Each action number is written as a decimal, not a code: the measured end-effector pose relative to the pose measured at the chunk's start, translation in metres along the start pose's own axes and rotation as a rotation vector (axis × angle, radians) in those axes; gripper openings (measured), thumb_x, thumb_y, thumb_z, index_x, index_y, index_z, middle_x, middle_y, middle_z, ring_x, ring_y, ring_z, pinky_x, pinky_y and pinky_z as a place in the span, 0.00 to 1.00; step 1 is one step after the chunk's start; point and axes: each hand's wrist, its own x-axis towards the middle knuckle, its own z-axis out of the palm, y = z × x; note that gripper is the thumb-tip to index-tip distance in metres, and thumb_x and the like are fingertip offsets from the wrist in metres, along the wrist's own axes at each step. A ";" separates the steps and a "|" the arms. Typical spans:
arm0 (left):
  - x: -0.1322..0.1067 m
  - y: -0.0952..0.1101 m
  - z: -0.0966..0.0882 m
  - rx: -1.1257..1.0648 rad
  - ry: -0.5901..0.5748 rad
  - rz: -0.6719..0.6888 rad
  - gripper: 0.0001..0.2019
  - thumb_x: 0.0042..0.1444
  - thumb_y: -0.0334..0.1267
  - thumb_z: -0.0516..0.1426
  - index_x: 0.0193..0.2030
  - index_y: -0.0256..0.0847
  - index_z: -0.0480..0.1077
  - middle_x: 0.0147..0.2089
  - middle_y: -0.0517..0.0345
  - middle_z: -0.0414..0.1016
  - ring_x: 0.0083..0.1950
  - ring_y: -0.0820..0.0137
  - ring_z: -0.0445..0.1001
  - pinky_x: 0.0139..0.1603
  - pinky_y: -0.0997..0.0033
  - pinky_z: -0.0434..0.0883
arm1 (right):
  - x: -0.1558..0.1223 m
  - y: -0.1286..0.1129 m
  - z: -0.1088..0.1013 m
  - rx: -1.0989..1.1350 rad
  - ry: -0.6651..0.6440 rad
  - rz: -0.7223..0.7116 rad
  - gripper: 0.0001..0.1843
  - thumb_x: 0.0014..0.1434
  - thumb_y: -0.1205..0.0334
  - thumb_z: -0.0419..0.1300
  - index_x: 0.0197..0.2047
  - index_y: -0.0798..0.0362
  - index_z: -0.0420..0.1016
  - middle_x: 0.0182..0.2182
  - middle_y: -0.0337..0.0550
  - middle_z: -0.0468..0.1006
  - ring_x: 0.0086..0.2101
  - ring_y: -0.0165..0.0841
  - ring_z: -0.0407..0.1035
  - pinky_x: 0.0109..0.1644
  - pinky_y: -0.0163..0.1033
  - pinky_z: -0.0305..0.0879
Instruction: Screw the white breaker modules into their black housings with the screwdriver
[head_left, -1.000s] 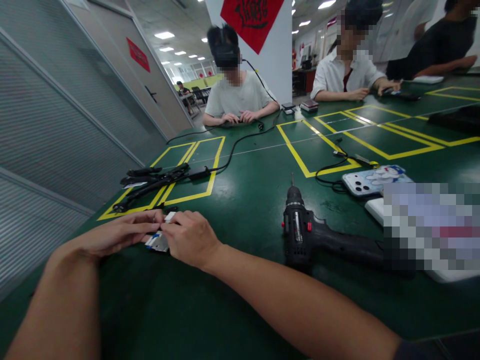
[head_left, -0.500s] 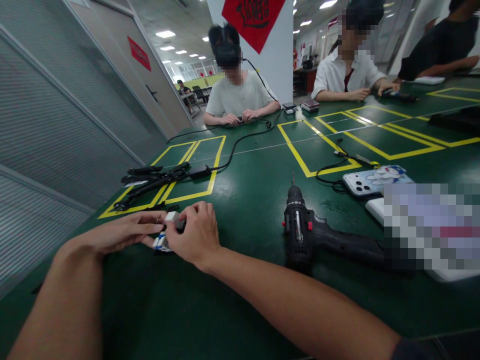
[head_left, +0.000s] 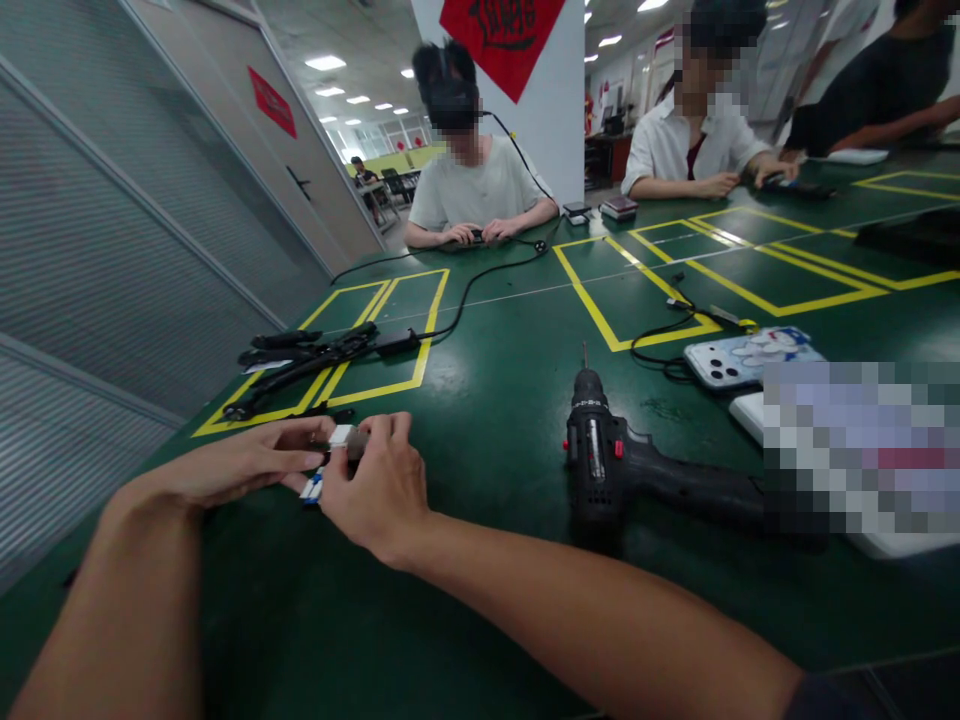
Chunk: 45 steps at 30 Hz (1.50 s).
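Note:
A small blocky piece (head_left: 343, 436), white on the left and grey on the right, sits between my two hands above the green table. My left hand (head_left: 281, 455) grips its left side with bent fingers. From the right, my right hand (head_left: 384, 480) pinches it between thumb and fingers. Just below, a white piece with blue stripes (head_left: 312, 487) shows partly under my right thumb; whether the two are joined I cannot tell. The fingers hide much of both.
A black cordless drill (head_left: 600, 450) lies right of my hands, its bit pointing away. Beyond my left hand are black straps and cables (head_left: 307, 355). A phone (head_left: 750, 358) lies at the right beside a blurred white object. Two people (head_left: 487, 185) sit across the table (head_left: 495, 400).
My right hand has shifted slightly down and left, and its fingers have moved on the piece, so more of the grey part shows. My left hand keeps its hold.

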 end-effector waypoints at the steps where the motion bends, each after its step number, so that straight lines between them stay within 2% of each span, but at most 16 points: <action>1: -0.001 0.001 0.001 -0.015 -0.073 -0.025 0.26 0.40 0.33 0.66 0.50 0.43 0.70 0.48 0.55 0.78 0.45 0.64 0.77 0.43 0.62 0.75 | -0.001 -0.001 0.000 0.004 0.005 0.028 0.16 0.60 0.58 0.57 0.50 0.53 0.63 0.45 0.47 0.63 0.38 0.38 0.68 0.43 0.45 0.72; 2: -0.002 0.002 0.000 -0.026 -0.161 -0.053 0.29 0.43 0.33 0.65 0.55 0.45 0.67 0.53 0.55 0.76 0.48 0.64 0.76 0.44 0.62 0.74 | -0.001 -0.002 0.001 0.006 0.003 0.063 0.20 0.60 0.57 0.57 0.53 0.54 0.60 0.47 0.49 0.62 0.40 0.40 0.68 0.43 0.47 0.72; 4: -0.001 0.000 -0.002 -0.054 -0.227 -0.059 0.32 0.46 0.32 0.64 0.60 0.48 0.63 0.57 0.54 0.72 0.51 0.63 0.75 0.44 0.59 0.74 | -0.001 -0.002 0.001 0.014 -0.045 0.137 0.25 0.60 0.55 0.57 0.56 0.56 0.58 0.48 0.53 0.63 0.41 0.44 0.69 0.45 0.51 0.71; 8: 0.009 -0.008 -0.006 -0.156 -0.200 -0.067 0.31 0.40 0.25 0.65 0.54 0.43 0.68 0.53 0.53 0.76 0.50 0.62 0.76 0.44 0.62 0.75 | 0.002 0.001 0.001 0.050 -0.197 0.189 0.24 0.62 0.54 0.54 0.57 0.58 0.58 0.41 0.54 0.70 0.42 0.50 0.69 0.47 0.57 0.67; 10: 0.016 -0.010 -0.002 -0.252 -0.177 -0.046 0.27 0.40 0.23 0.64 0.51 0.39 0.70 0.47 0.52 0.78 0.45 0.63 0.78 0.42 0.67 0.75 | 0.007 0.002 -0.001 0.093 -0.169 0.187 0.22 0.63 0.55 0.54 0.57 0.56 0.58 0.40 0.52 0.72 0.42 0.50 0.69 0.46 0.57 0.67; 12: 0.024 -0.006 0.009 -0.367 -0.165 0.027 0.23 0.43 0.23 0.61 0.49 0.37 0.71 0.42 0.51 0.79 0.40 0.63 0.79 0.38 0.69 0.76 | 0.015 0.003 -0.005 0.142 -0.062 0.150 0.20 0.63 0.56 0.54 0.56 0.53 0.59 0.41 0.50 0.72 0.43 0.47 0.69 0.47 0.54 0.67; 16: 0.025 0.016 0.045 -0.555 -0.071 0.198 0.15 0.48 0.27 0.60 0.45 0.34 0.72 0.33 0.55 0.79 0.33 0.67 0.78 0.33 0.73 0.76 | 0.034 -0.002 -0.018 0.179 0.118 0.039 0.19 0.62 0.57 0.57 0.54 0.51 0.61 0.43 0.46 0.72 0.43 0.43 0.68 0.49 0.49 0.66; 19: 0.017 0.031 0.068 -0.675 -0.033 0.138 0.07 0.52 0.35 0.59 0.38 0.36 0.71 0.26 0.59 0.77 0.25 0.69 0.75 0.25 0.74 0.75 | 0.044 -0.010 -0.031 0.164 0.137 0.069 0.17 0.62 0.55 0.58 0.52 0.51 0.63 0.40 0.45 0.72 0.42 0.42 0.69 0.48 0.47 0.66; 22: 0.012 0.036 0.080 -0.720 -0.037 0.141 0.07 0.55 0.38 0.58 0.36 0.36 0.70 0.22 0.61 0.75 0.21 0.72 0.73 0.22 0.76 0.73 | 0.045 -0.016 -0.049 0.145 0.071 0.117 0.21 0.60 0.53 0.59 0.54 0.52 0.62 0.40 0.46 0.72 0.42 0.43 0.69 0.47 0.47 0.67; 26: 0.015 0.032 0.097 -0.695 -0.111 0.108 0.08 0.52 0.36 0.60 0.36 0.34 0.71 0.22 0.58 0.74 0.20 0.70 0.73 0.22 0.74 0.73 | 0.035 -0.018 -0.087 0.017 -0.153 0.225 0.31 0.61 0.52 0.58 0.60 0.61 0.57 0.40 0.55 0.72 0.42 0.48 0.69 0.47 0.52 0.68; 29: 0.018 0.030 0.123 -0.661 -0.217 0.082 0.08 0.49 0.37 0.62 0.33 0.35 0.71 0.23 0.57 0.74 0.21 0.69 0.74 0.21 0.73 0.73 | 0.015 -0.014 -0.131 -0.120 -0.242 0.218 0.25 0.65 0.54 0.54 0.59 0.62 0.59 0.40 0.55 0.72 0.38 0.46 0.70 0.44 0.52 0.69; 31: 0.016 0.031 0.144 -0.643 -0.331 0.116 0.11 0.50 0.41 0.62 0.37 0.37 0.72 0.29 0.55 0.77 0.26 0.66 0.77 0.25 0.70 0.75 | -0.008 -0.010 -0.168 -0.264 -0.205 0.017 0.22 0.66 0.55 0.54 0.59 0.57 0.61 0.41 0.51 0.70 0.38 0.43 0.69 0.44 0.50 0.70; 34: 0.012 0.034 0.172 -0.650 -0.411 0.189 0.16 0.51 0.44 0.60 0.43 0.37 0.70 0.36 0.50 0.78 0.34 0.61 0.78 0.31 0.63 0.77 | -0.049 0.001 -0.228 -0.559 -0.081 -0.283 0.20 0.67 0.59 0.51 0.59 0.57 0.63 0.48 0.51 0.66 0.48 0.42 0.63 0.55 0.49 0.63; 37: 0.010 0.036 0.186 -0.689 -0.396 0.230 0.15 0.53 0.44 0.58 0.43 0.34 0.70 0.36 0.48 0.77 0.34 0.61 0.78 0.33 0.61 0.77 | -0.085 0.022 -0.275 -0.780 0.055 -0.248 0.21 0.67 0.61 0.47 0.61 0.59 0.63 0.53 0.53 0.62 0.52 0.44 0.59 0.58 0.51 0.58; 40: 0.009 0.037 0.188 -0.717 -0.402 0.234 0.16 0.54 0.44 0.56 0.42 0.32 0.71 0.37 0.46 0.76 0.34 0.61 0.77 0.33 0.61 0.77 | -0.108 0.042 -0.298 -0.937 0.038 -0.240 0.23 0.67 0.61 0.46 0.61 0.63 0.63 0.55 0.54 0.60 0.53 0.46 0.57 0.59 0.53 0.56; 45: 0.010 0.036 0.186 -0.743 -0.410 0.213 0.16 0.55 0.44 0.55 0.45 0.35 0.70 0.40 0.48 0.75 0.36 0.62 0.77 0.34 0.61 0.77 | -0.119 0.048 -0.301 -1.038 -0.067 -0.255 0.22 0.66 0.64 0.48 0.61 0.62 0.64 0.57 0.54 0.58 0.55 0.46 0.54 0.61 0.53 0.53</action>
